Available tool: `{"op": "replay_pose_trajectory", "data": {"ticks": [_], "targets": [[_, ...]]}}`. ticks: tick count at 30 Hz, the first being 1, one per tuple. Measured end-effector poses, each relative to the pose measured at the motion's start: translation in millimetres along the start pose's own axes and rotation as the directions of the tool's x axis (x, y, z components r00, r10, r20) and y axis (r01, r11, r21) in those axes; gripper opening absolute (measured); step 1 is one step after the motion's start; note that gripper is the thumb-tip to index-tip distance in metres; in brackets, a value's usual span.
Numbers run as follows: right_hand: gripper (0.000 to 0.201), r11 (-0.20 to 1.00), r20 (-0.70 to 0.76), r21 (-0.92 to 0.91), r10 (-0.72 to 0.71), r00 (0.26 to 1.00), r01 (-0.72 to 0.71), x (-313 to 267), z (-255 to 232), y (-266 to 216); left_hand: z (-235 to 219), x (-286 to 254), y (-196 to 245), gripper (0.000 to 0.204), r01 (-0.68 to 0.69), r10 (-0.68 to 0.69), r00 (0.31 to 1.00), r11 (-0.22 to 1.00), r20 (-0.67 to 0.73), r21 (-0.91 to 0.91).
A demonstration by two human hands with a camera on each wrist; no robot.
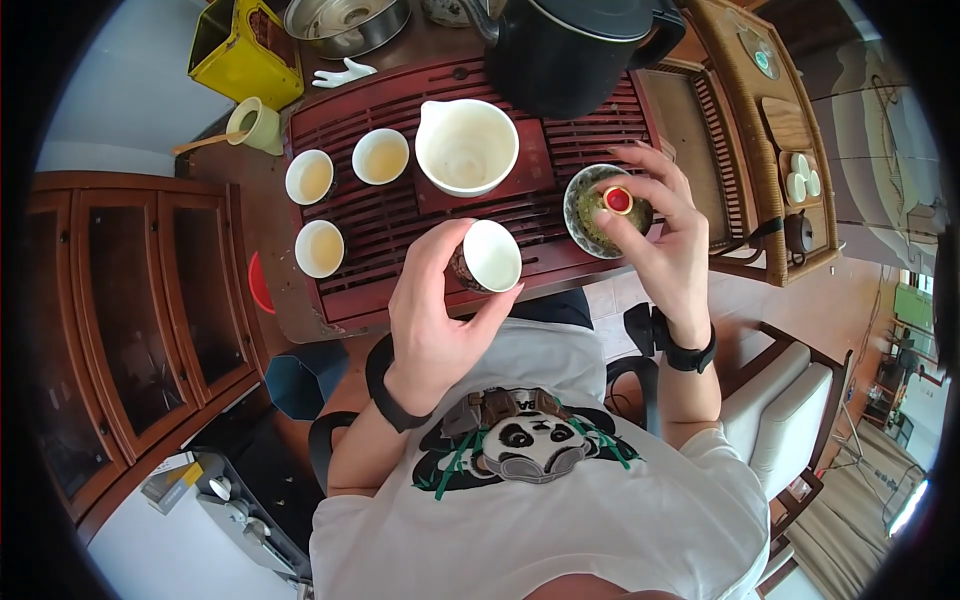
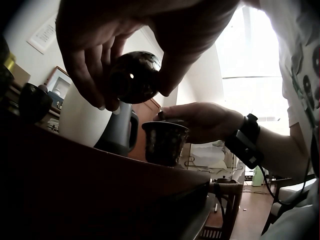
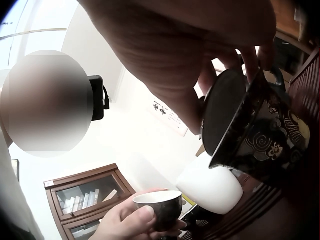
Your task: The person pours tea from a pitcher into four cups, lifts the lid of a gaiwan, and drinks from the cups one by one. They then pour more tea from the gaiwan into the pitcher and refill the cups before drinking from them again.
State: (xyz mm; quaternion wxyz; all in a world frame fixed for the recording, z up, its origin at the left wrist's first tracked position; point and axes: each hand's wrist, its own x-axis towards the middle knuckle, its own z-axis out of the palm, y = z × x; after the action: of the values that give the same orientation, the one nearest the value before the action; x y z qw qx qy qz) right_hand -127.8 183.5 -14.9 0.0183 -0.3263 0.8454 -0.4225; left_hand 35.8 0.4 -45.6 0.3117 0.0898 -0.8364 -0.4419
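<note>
My left hand (image 1: pixel 425 310) holds a small cup (image 1: pixel 492 257) by its sides, white inside and dark patterned outside, above the tray's front edge. In the left wrist view its dark base (image 2: pixel 134 77) shows. Fingers of my right hand (image 1: pixel 668 235) pinch the red-topped knob (image 1: pixel 618 201) of a lid on a patterned bowl (image 1: pixel 578 222) at the tray's right. The right wrist view shows the lid (image 3: pixel 225 112) at the mouth of the dark bowl (image 3: pixel 267 142). Three cups (image 1: pixel 310 178) of pale yellow liquid and a white pitcher (image 1: pixel 466 150) stand on the slatted tray (image 1: pixel 375 225).
A black kettle (image 1: pixel 560 60) stands behind the pitcher. At the back left are a yellow tin (image 1: pixel 245 55), a pale green pot (image 1: pixel 258 128), a metal bowl (image 1: pixel 355 30) and a white hand-shaped ornament (image 1: pixel 343 73). A wicker shelf (image 1: pixel 745 130) adjoins the right side.
</note>
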Motion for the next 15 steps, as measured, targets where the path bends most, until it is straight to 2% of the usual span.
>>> {"op": "replay_pose_trajectory", "data": {"ticks": [2, 5, 8, 10, 13, 15], "targets": [[0.029, 0.957, -0.020, 0.289, 0.035, 0.999, -0.028, -1.2, 1.5, -0.1, -0.2, -0.3, -0.2, 0.065, 0.003, -0.003, 1.000, 1.000, -0.004, 0.002], [0.033, 0.931, -0.058, 0.365, -0.010, 0.998, 0.030, -1.0, -1.5, -0.1, -0.4, -1.3, -1.4, 0.065, 0.013, -0.013, 1.000, 1.000, -0.007, -0.025], [0.032, 0.943, -0.072, 0.329, -0.019, 0.997, 0.042, 0.4, -6.1, 9.7, -3.1, -2.5, -3.3, 0.064, 0.042, -0.042, 0.999, 0.999, 0.001, 0.020], [0.031, 0.952, -0.078, 0.303, -0.026, 0.997, 0.049, 0.2, -7.8, 14.6, -6.1, -2.2, -4.0, 0.064, 0.008, -0.009, 1.000, 0.991, 0.001, 0.133], [0.030, 0.961, -0.062, 0.276, 0.000, 0.998, 0.017, -0.8, -8.7, 14.0, -6.7, -6.3, -11.3, 0.062, 0.088, -0.088, 0.996, 0.994, 0.009, 0.058], [0.028, 0.981, -0.061, 0.194, -0.010, 0.998, 0.022, -1.8, -7.0, 13.9, -8.7, -5.2, -13.1, 0.062, 0.113, -0.115, 0.993, 0.990, 0.015, 0.080]]}}
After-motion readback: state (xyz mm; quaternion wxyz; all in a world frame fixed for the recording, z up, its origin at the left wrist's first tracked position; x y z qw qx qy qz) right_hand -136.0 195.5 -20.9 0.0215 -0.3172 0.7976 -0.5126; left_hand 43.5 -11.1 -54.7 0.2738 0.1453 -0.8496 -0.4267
